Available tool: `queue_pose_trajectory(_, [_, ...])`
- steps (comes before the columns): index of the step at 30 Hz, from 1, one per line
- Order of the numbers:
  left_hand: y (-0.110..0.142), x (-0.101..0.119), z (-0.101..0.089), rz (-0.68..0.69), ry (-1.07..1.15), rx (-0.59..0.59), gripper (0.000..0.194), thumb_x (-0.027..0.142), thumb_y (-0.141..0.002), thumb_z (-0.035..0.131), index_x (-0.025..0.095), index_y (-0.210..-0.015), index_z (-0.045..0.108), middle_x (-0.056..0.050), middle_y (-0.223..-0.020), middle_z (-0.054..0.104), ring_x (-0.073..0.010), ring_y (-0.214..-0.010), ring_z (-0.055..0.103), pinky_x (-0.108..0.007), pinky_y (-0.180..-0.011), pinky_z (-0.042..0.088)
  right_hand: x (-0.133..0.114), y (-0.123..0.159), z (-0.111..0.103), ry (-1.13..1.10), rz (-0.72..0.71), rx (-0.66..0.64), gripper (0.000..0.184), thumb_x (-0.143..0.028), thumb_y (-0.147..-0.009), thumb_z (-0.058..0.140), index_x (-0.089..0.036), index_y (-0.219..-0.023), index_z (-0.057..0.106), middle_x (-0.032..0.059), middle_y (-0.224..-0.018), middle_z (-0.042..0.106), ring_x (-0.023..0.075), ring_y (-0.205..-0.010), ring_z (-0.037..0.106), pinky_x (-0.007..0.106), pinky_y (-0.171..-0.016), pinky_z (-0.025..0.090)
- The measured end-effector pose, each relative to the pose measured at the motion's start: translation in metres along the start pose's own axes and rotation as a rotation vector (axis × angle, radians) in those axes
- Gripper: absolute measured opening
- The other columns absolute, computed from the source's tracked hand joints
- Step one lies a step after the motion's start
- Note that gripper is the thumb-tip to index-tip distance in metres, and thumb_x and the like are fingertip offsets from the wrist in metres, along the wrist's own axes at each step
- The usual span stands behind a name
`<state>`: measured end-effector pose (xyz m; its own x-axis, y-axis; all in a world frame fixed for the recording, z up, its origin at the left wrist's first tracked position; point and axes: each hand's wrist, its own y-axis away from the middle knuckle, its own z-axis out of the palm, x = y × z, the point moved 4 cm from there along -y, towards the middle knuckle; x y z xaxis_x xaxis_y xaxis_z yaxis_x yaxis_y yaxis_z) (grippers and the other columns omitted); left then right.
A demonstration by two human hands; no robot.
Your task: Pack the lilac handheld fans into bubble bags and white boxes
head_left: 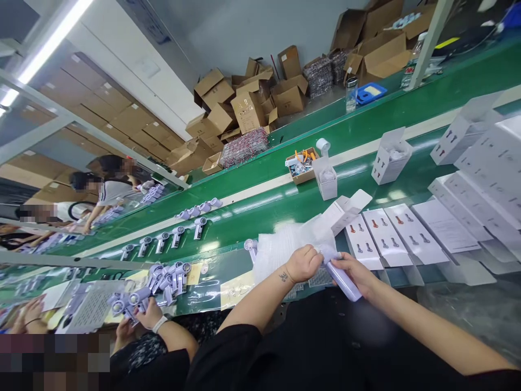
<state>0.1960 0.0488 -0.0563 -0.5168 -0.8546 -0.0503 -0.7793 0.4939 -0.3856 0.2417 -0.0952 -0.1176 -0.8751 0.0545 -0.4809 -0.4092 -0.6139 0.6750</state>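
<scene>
Left hand (303, 263) and right hand (355, 273), fingers curled closed, together grip a lavender handheld fan (345, 282); white wrapping sheets (274, 252) lie just beyond on the green desk (264, 209).

Sheets (277, 252) left of device (345, 282), boxes (394, 244) right, cartons (249, 111) behind

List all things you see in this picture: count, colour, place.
Held device: one, lavender, front centre
Other devices: many, lavender, left half
Packing wrap: count unclear, white, front centre
Cartons: many, white, right
Parts box: one, brown, centre
Benches: count unclear, green, across the view
Bottles: two, transparent, far right
Tray: one, blue, beside bottle
Cardboard boxes: many, brown, background
Wrapped bundles: several, reddish or clear, background
Lamp: one, white, upper left
Other people: several, mixed clothing, left
Sleeves: two, black, bottom
Left hand: one, bare, at device's upper end
Right hand: one, bare, on held device
</scene>
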Motion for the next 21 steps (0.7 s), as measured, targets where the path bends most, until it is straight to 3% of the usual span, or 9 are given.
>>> queue_pose_trajectory(3, [-0.002,-0.009,0.006,-0.165,-0.038,-0.015,0.013,0.013,-0.083,0.043,0.015,-0.089,0.055,-0.003,-0.066,0.049,-0.0167,-0.066,0.05,-0.027,-0.059,0.041,-0.006,0.006,0.002,-0.023,-0.115,0.06,0.035,-0.025,-0.064,0.074,-0.024,-0.086,0.046,-0.0041,-0.067,0.057,0.0148,-0.053,0.057,0.034,-0.048,0.054])
queue_pose_trajectory(6, [-0.003,-0.018,0.018,-0.58,-0.008,0.03,0.01,0.012,-0.077,0.047,0.016,-0.084,0.054,-0.005,-0.072,0.054,-0.0176,-0.07,0.053,-0.027,-0.061,0.043,-0.011,0.013,0.005,-0.015,-0.229,0.154,0.036,-0.024,-0.063,0.075,-0.025,-0.084,0.046,-0.0057,-0.068,0.056,0.0142,-0.054,0.057,0.035,-0.049,0.056])
queue_pose_trajectory(8, [-0.003,-0.012,0.026,-0.762,0.087,0.01,0.012,0.009,-0.073,0.048,0.017,-0.081,0.053,-0.004,-0.073,0.056,-0.0167,-0.069,0.054,-0.027,-0.062,0.044,-0.012,0.017,0.005,-0.024,-0.264,0.211,0.036,-0.023,-0.064,0.074,-0.025,-0.084,0.045,-0.0059,-0.068,0.056,0.0144,-0.055,0.058,0.034,-0.05,0.056])
queue_pose_trajectory(9, [-0.004,-0.005,0.027,-0.774,0.138,-0.014,0.012,0.01,-0.073,0.048,0.017,-0.08,0.053,-0.004,-0.072,0.057,-0.0166,-0.068,0.055,-0.027,-0.063,0.044,-0.012,0.018,0.005,-0.03,-0.265,0.23,0.034,-0.022,-0.065,0.073,-0.025,-0.084,0.044,-0.0058,-0.067,0.057,0.0146,-0.054,0.059,0.034,-0.05,0.056])
queue_pose_trajectory(12, [-0.009,0.019,0.023,-0.585,0.257,-0.115,0.009,0.014,-0.073,0.048,0.017,-0.078,0.055,-0.006,-0.073,0.059,-0.019,-0.074,0.056,-0.029,-0.069,0.046,-0.008,0.02,0.003,-0.055,-0.172,0.237,0.029,-0.019,-0.069,0.068,-0.024,-0.082,0.043,-0.0044,-0.061,0.058,0.0162,-0.051,0.059,0.032,-0.048,0.054])
queue_pose_trajectory(14, [-0.01,0.025,0.017,-0.541,0.33,-0.197,0.012,0.014,-0.073,0.048,0.017,-0.079,0.058,-0.006,-0.074,0.06,-0.0191,-0.075,0.057,-0.029,-0.071,0.046,-0.004,0.022,-0.001,-0.098,-0.068,0.243,0.026,-0.019,-0.071,0.066,-0.024,-0.081,0.043,-0.003,-0.061,0.059,0.0171,-0.052,0.06,0.033,-0.049,0.055])
queue_pose_trajectory(17, [-0.012,0.022,0.008,-0.639,0.454,-0.279,0.018,0.013,-0.071,0.048,0.017,-0.083,0.061,-0.004,-0.076,0.063,-0.0161,-0.071,0.056,-0.026,-0.07,0.045,-0.002,0.029,-0.007,-0.144,0.01,0.267,0.021,-0.021,-0.076,0.065,-0.022,-0.08,0.044,-0.0004,-0.065,0.062,0.0161,-0.056,0.062,0.031,-0.053,0.056])
queue_pose_trajectory(21, [-0.017,0.019,0.004,-0.791,0.668,-0.332,0.019,0.017,-0.072,0.049,0.015,-0.084,0.064,-0.001,-0.07,0.062,-0.0123,-0.061,0.053,-0.023,-0.063,0.043,-0.011,0.042,-0.011,0.021,0.028,0.227,0.017,-0.024,-0.078,0.063,-0.02,-0.079,0.046,0.0013,-0.062,0.061,0.0155,-0.054,0.062,0.027,-0.052,0.056])
